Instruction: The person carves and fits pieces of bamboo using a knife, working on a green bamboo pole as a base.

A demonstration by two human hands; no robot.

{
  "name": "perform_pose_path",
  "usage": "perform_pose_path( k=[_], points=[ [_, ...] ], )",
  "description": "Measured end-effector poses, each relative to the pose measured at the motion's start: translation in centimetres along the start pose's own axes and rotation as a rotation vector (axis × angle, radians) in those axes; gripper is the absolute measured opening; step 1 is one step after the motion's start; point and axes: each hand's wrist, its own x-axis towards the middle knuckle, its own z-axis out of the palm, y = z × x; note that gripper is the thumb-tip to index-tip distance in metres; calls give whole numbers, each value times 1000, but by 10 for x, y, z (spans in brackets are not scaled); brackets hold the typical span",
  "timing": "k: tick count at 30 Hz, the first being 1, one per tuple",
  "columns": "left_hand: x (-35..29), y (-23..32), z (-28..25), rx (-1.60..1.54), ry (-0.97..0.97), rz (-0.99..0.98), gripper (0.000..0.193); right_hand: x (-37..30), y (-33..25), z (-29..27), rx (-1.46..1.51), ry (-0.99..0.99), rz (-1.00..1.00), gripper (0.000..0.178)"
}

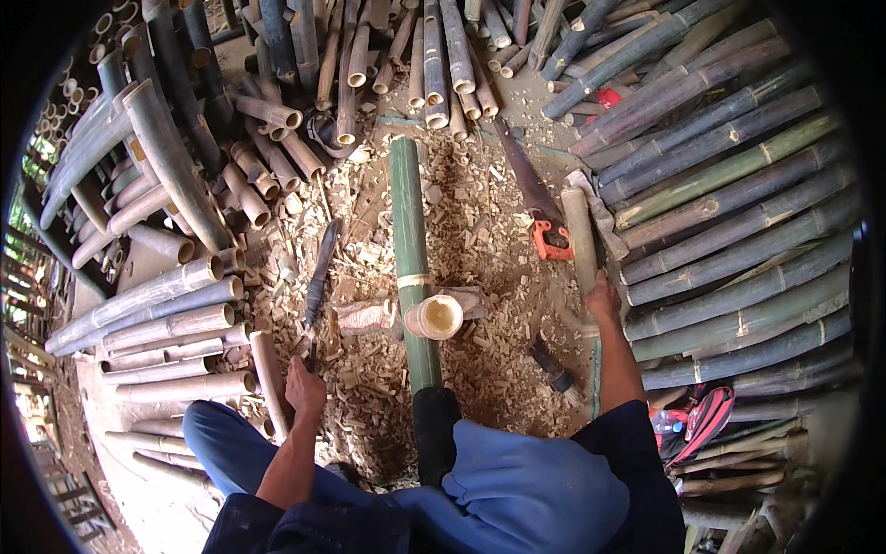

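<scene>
1. Left hand (305, 390): low and left of centre; fingers curled in, closed round the near end of a long dark tool (319, 277). Tool points away from the person, over the shavings.
2. Right hand (604, 300): at the right-hand edge of a pale bamboo piece (579, 231), near its lower end. Fingers look bent; whether they pinch the piece or the dark strip beside it, cannot tell.
3. Green bamboo pole (406, 208): at centre, running from between the person's legs outward; a pale band shows partway along. Near end goes under a black cloth (434, 429).
4. Short bamboo cup (435, 318): over the green pole, just below the band, round pale mouth facing the camera. Neither hand touches it.
5. Pale crosspiece (365, 318): shows on both sides of the pole at cup level.
6. Saw (551, 238): orange handle, rust-brown blade, on the ground just left of the pale piece.
7. Short dark object (553, 371): on the shavings, right of the pole; exact kind unclear.
8. Ground: pale wood shavings (480, 240) spread around the pole.
9. Surroundings: dark and greenish bamboo poles (738, 217) stacked at right; cut bamboo lengths (175, 325) stacked at left; red-and-black bag (706, 423) at lower right.
</scene>
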Motion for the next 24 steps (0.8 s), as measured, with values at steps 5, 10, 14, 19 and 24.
perform_pose_path(
  k=[5, 10, 14, 19, 24],
  points=[
    [-11, 42, -30, -159, 249, 216, 57, -81, -19, 2, -28, 152, -168, 64],
    [-7, 48, -14, -307, 189, 493, 53, -262, -7, -4, -342, -426, -343, 79],
    [-11, 63, -11, -334, 117, 492, 52, -351, 17, -21, -453, -959, -274, 80],
    [-7, 65, -12, -335, 103, 501, 52, -401, 110, 54, -352, -1082, -46, 80],
    [-1, 75, -19, -332, 173, 577, 69, -338, 125, 49, -219, -388, -87, 80]
  ],
)
